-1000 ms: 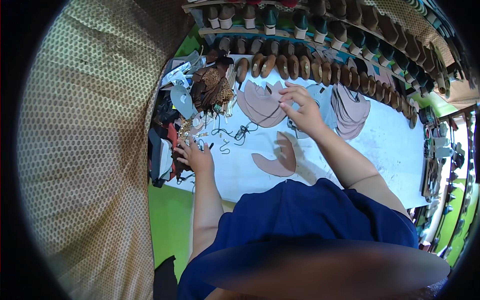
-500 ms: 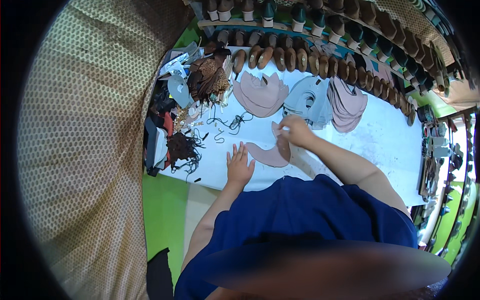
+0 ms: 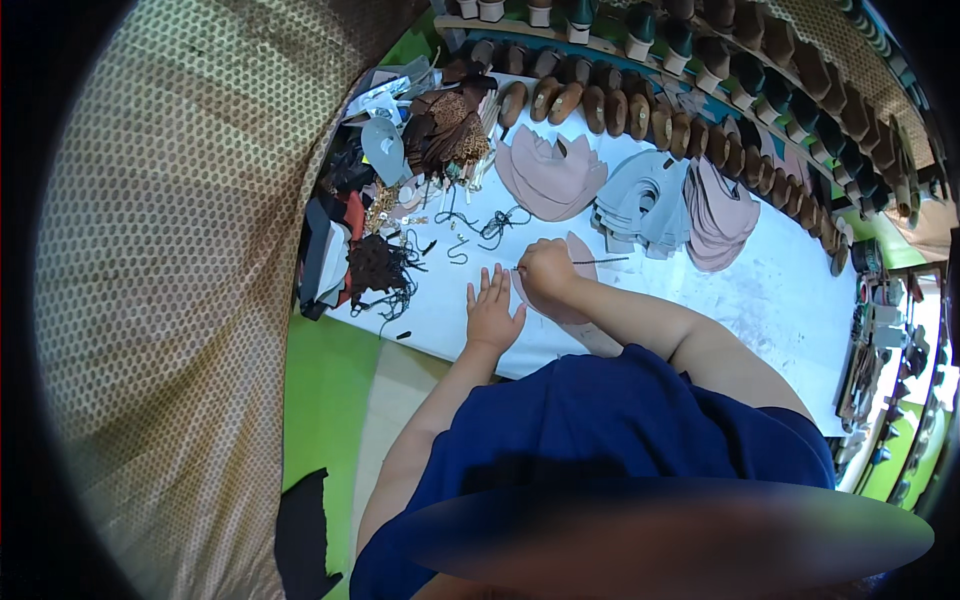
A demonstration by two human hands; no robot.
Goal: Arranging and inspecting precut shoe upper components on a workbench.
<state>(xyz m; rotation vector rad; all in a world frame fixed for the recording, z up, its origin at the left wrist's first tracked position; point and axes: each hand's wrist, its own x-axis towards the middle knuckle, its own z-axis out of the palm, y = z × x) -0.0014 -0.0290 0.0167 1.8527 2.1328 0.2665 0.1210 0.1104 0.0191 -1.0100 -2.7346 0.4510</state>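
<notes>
white table (image 3: 770, 310): two pink stacks (image 3: 550, 180) toward the far edge, a grey stack (image 3: 662, 210) between them; single curved pink piece (image 3: 582, 249) lies on the table's near part, partly covered; left hand (image 3: 492, 315): flat, fingers extended, grasping nothing, just beside piece's left end; right hand (image 3: 549, 268): over the piece, clenched round a thin dark rod (image 3: 606, 261)

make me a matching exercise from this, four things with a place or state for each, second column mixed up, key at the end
Column 1
1. right hand
2. left hand
3. grey stack
4. shoe lasts

Column 2
A. between two pink stacks
B. fingers extended, back upward
C. lined up along the table's far side
D. closed around a thin rod

Pairs: 1-D, 2-B, 3-A, 4-C
</notes>
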